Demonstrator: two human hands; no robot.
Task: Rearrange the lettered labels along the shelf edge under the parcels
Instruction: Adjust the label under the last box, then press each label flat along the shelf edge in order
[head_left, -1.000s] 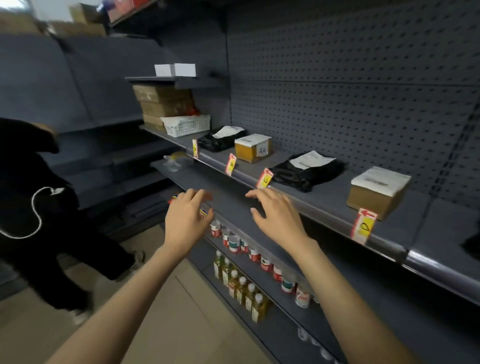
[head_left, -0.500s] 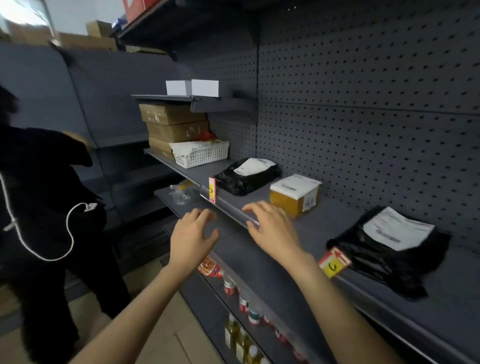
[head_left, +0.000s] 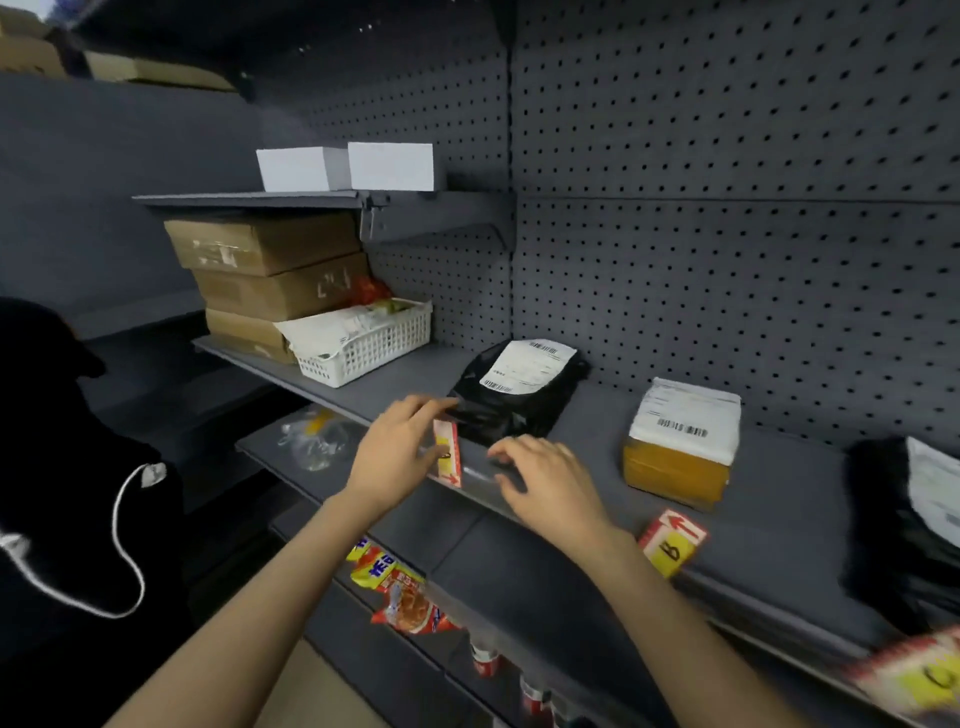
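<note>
A red and yellow label stands on the grey shelf edge below a black parcel bag. My left hand is against the label's left side, fingers curled around it. My right hand rests on the shelf edge just right of the label, fingers spread, holding nothing. The label marked B sits on the edge below a yellow box parcel. A third label is blurred at the lower right, under another black bag.
A white basket and stacked cardboard boxes fill the shelf's left end. Two white boxes sit on the shelf above. Snack packets and cans hang below. A person in black stands at my left.
The view has moved closer and left along the shelf. Both hands have reached forward to the leftmost label; my left hand now touches it and my right hand lies on the shelf edge beside it.
</note>
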